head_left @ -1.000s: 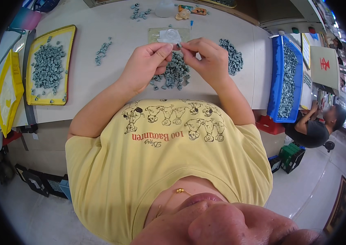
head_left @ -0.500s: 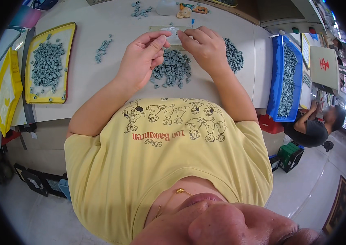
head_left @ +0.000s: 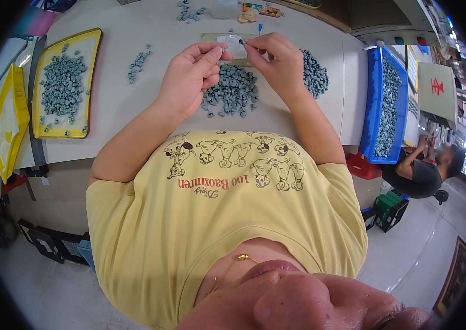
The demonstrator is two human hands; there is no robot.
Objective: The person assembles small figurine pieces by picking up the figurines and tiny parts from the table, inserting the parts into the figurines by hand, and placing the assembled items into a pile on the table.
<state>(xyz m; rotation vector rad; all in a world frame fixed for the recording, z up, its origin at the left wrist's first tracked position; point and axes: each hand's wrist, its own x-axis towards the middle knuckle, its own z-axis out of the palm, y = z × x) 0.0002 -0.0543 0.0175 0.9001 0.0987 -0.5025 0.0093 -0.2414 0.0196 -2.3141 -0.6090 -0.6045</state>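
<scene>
Both my hands are raised over the far middle of the white worktable [head_left: 134, 115]. My left hand [head_left: 192, 74] is closed in a pinch, thumb against index finger; what sits between the tips is too small to make out. In a pinch of thumb and index finger, my right hand [head_left: 278, 61] holds a small dark piece [head_left: 242, 41]. Behind the fingertips lies a pale flat pad [head_left: 211, 38] with a round clear dish [head_left: 233, 43] on it. Just below the hands spreads a heap of small grey-green pieces [head_left: 233, 91]; a second heap [head_left: 314, 74] is right of my right wrist.
A yellow tray [head_left: 94, 71] of similar pieces lies at left, beside a yellow frame [head_left: 21, 110]. Loose pieces [head_left: 138, 63] are scattered nearby. At right stands a filled blue bin [head_left: 372, 104]. An orange tube [head_left: 263, 10] lies at the back. Another person [head_left: 420, 176] sits at far right.
My right hand has shifted slightly, its fingers spread a little more, and the dark piece now shows at its fingertips. My left hand stays nearly in place.
</scene>
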